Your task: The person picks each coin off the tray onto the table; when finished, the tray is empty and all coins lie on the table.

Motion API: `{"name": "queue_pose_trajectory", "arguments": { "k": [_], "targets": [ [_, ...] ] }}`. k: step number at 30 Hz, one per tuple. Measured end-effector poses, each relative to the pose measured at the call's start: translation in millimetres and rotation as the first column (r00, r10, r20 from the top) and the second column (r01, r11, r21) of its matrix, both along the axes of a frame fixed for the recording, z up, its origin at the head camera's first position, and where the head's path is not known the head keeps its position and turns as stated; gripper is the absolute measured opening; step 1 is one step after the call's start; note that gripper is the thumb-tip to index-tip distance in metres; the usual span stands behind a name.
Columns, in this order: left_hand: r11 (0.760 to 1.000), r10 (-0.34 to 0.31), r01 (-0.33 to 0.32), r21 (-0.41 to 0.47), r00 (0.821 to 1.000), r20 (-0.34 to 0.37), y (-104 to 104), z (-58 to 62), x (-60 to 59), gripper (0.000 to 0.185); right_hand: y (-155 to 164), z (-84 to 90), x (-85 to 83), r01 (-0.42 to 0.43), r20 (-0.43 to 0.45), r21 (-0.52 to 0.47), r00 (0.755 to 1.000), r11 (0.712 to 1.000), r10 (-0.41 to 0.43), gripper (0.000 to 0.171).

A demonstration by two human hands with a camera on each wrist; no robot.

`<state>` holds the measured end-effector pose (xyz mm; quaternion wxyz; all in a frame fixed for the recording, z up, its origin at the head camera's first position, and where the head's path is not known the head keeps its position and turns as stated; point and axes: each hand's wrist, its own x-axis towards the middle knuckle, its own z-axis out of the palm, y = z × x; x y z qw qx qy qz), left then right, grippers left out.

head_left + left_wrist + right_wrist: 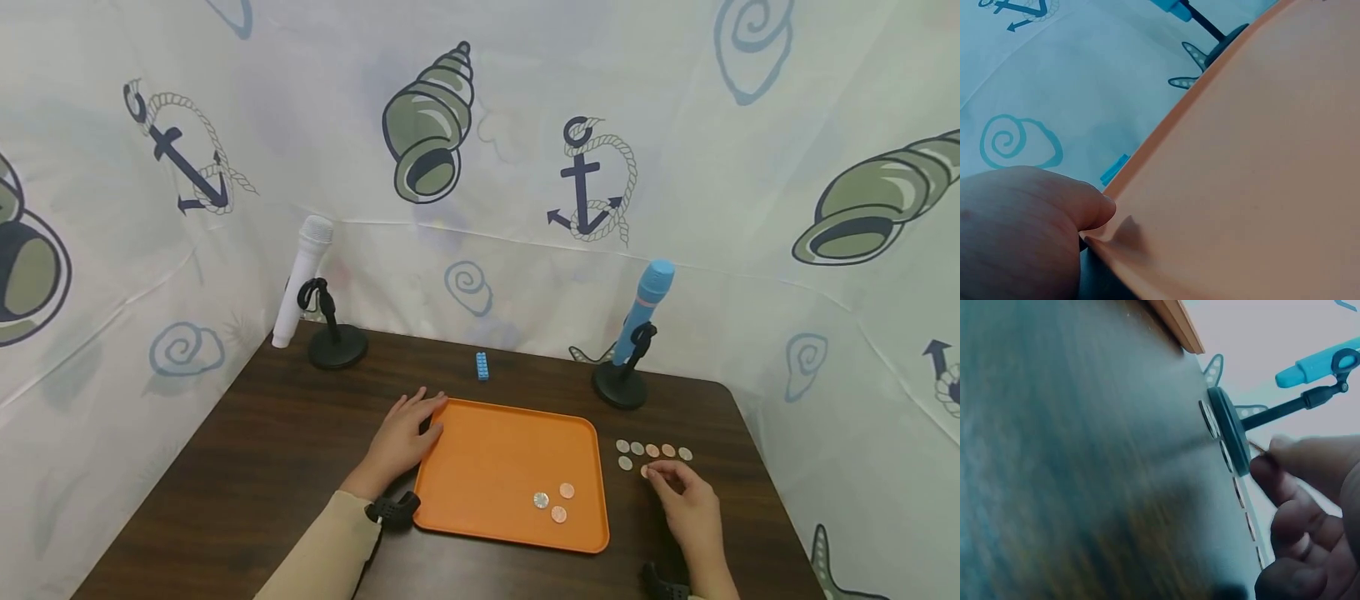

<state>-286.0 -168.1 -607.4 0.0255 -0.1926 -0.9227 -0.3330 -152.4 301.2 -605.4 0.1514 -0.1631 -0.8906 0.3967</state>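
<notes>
An orange tray [495,450] lies mid-table with three coins [556,502] near its front right corner. My left hand [411,429] rests flat at the tray's left rim, fingers straight; in the left wrist view the thumb [1088,206] touches the tray rim [1147,162]. Right of the tray, several coins [653,450] lie in a row on the table. My right hand [658,475] has curled fingers and pinches one copper coin [645,472] just below that row. The right wrist view shows the curled fingers [1285,487] next to the coin row [1235,487].
A white microphone [303,275] on a black stand sits back left, a blue microphone [643,308] on a stand back right. A small blue brick [482,365] lies behind the tray. Printed curtain walls close in the dark wooden table [247,467] on three sides.
</notes>
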Motion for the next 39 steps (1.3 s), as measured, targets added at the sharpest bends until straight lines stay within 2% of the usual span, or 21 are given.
{"name": "queue_pose_trajectory", "arguments": {
  "k": [8,15,23,27,30,34,37,39],
  "targets": [
    [1.000,0.005,-0.005,-0.001,1.000,-0.010,1,0.4,0.0,0.053,4,2.9,-1.9,-0.011,0.147,-0.003,0.989,1.000,0.011,0.019],
    [1.000,0.010,-0.010,0.004,1.000,0.003,1,2.0,0.1,0.054,4,5.2,-4.6,-0.064,0.137,0.120,0.989,0.991,0.047,0.018],
    [1.000,0.009,-0.009,-0.008,1.000,0.001,-1,1.7,-2.8,0.054,5,5.0,-12.6,-0.152,0.173,0.154,0.977,0.976,0.124,0.031],
    [1.000,0.010,-0.010,-0.008,1.000,-0.006,-1,2.4,-3.0,0.054,6,3.9,-14.3,-0.163,0.172,0.156,0.976,0.974,0.136,0.031],
    [1.000,0.013,-0.013,-0.001,1.000,-0.001,1,3.0,-2.4,0.054,10,2.7,-14.4,-0.143,0.169,0.097,0.978,0.985,0.125,0.029],
    [1.000,0.016,-0.016,0.007,1.000,0.019,5,3.3,-0.4,0.055,16,-0.8,-13.2,-0.086,0.151,-0.055,0.984,0.995,0.093,0.030],
    [1.000,0.022,-0.022,0.011,0.999,0.027,7,3.1,0.1,0.054,17,-2.4,-12.7,-0.054,0.118,-0.159,0.990,0.986,0.073,0.031],
    [1.000,0.027,-0.027,0.013,0.999,0.026,9,2.3,-0.1,0.054,14,-1.0,-11.5,-0.049,0.104,-0.252,0.992,0.967,0.077,0.033]
  ]
}}
